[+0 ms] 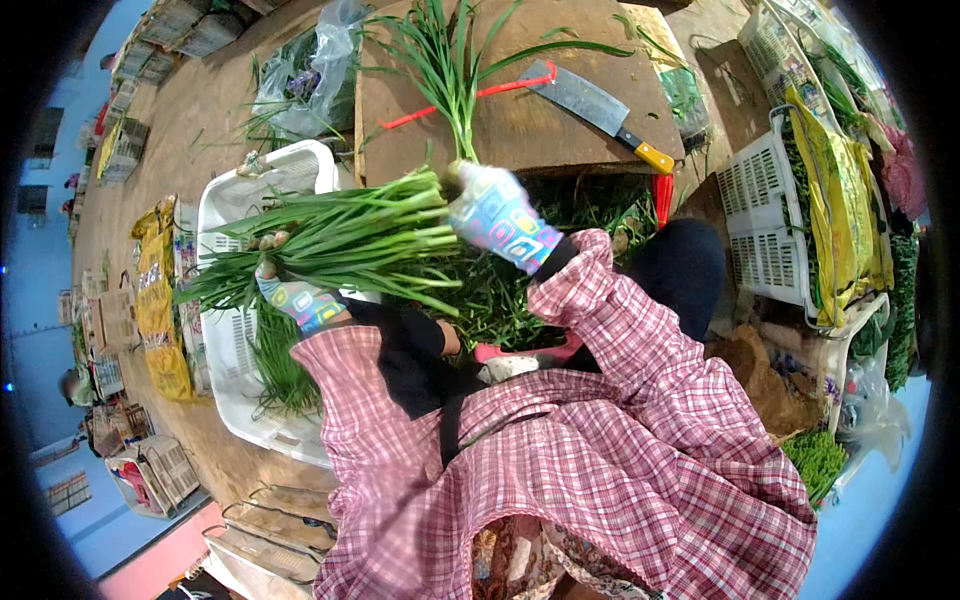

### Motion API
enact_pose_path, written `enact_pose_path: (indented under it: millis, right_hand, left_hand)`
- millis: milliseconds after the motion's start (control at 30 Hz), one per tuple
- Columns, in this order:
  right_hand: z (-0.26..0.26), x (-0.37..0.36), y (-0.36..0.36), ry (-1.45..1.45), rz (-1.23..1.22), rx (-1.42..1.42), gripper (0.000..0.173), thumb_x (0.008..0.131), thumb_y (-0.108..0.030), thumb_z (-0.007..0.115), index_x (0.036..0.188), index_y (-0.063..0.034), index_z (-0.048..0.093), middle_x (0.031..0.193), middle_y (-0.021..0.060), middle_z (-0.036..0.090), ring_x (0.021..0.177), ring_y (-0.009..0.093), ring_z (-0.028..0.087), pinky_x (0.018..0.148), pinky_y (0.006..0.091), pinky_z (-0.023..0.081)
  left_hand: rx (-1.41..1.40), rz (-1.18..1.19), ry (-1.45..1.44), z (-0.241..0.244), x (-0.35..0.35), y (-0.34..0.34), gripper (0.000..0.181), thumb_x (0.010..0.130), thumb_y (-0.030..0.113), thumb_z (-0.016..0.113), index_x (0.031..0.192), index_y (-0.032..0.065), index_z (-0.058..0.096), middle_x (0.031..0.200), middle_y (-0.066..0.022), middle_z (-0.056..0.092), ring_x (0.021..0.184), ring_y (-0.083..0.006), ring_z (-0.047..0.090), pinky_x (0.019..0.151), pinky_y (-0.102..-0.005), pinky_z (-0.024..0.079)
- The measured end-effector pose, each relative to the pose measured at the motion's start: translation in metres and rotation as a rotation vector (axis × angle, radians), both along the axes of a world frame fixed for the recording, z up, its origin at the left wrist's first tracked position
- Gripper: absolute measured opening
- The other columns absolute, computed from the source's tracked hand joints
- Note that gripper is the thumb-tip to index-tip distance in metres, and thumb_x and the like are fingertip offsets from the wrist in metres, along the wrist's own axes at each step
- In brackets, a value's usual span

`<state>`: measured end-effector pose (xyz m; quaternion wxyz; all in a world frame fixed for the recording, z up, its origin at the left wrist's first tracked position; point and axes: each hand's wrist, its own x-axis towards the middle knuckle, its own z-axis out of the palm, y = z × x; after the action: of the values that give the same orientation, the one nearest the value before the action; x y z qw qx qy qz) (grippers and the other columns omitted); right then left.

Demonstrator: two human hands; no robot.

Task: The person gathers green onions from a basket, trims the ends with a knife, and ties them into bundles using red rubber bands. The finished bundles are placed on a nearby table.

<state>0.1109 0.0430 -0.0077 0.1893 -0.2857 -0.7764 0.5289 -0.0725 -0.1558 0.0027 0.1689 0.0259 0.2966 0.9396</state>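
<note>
My left hand (296, 294), in a patterned glove, is closed round a thick bunch of long green leafy stalks (352, 232), their pale ends pointing right. My right hand (499, 214), gloved alike, is at the base of a smaller leafy bunch (457, 82) whose leaves fan out over a wooden board (420, 154). Its fingertips are blurred and partly hidden, close to the pale ends of the larger bunch. On the board lie a cleaver (581, 97) with a yellow and black handle and a thin red strip (420, 116), which passes under the smaller bunch.
A white plastic basket (225, 375) with greens stands at the left, under my left hand. Loose leaves (502, 300) lie below the board, between my legs. White crates (761, 217) with a yellow sack (832, 225) stand at the right. A clear plastic bag (330, 60) is beyond the basket.
</note>
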Motion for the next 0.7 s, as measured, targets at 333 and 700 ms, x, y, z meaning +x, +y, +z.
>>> enact_pose_path:
  millis: [333,700]
  right_hand:
    - [0.006,0.040,-0.019,0.184,0.227,-0.667,0.036,0.082,-0.015,0.067,0.112,0.0038,0.061,0.100,0.0061,0.066,0.088,0.011,0.058,0.081,0.0260,0.046]
    - [-0.034,0.062,0.014,-0.053,-0.202,-0.496,0.026,0.082,-0.018,0.065,0.097,0.0027,0.066,0.087,0.0062,0.068,0.076,0.012,0.061,0.074,0.0253,0.048]
  left_hand:
    - [0.048,-0.068,0.021,0.000,-0.001,0.010,0.031,0.073,0.022,0.056,0.098,0.0025,0.062,0.100,-0.0129,0.062,0.097,-0.0319,0.057,0.090,-0.0503,0.046]
    - [-0.077,0.060,-0.124,-0.005,-0.008,-0.004,0.037,0.077,0.024,0.057,0.105,0.0017,0.061,0.108,-0.0179,0.061,0.101,-0.0360,0.058,0.092,-0.0516,0.045]
